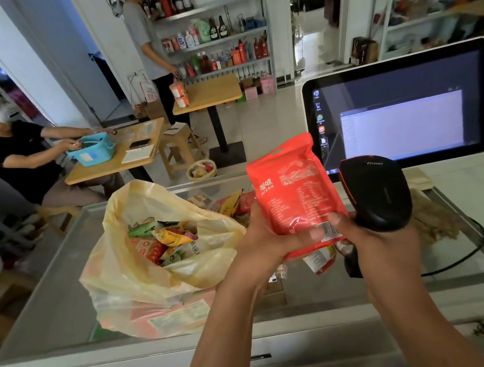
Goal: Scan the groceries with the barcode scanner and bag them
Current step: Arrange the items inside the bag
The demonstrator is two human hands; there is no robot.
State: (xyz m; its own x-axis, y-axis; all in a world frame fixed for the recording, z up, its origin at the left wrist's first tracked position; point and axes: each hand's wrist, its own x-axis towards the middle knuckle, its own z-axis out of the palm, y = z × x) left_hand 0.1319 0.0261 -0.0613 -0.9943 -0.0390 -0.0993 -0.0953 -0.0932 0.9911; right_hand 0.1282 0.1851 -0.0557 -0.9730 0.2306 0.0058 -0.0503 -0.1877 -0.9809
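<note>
My left hand grips the red pouch at its base; printed back faces me. My right hand grips the scanner alongside.

Light: bright daylight from far doorway, glare on floor | Near: even, soft shadows on counter | Monitor: window washed pale | Focus: red pouch fairly sharp; far-right shelves smeared, far-left seated person soft | Edges: wide-angle bending, verticals lean
</note>
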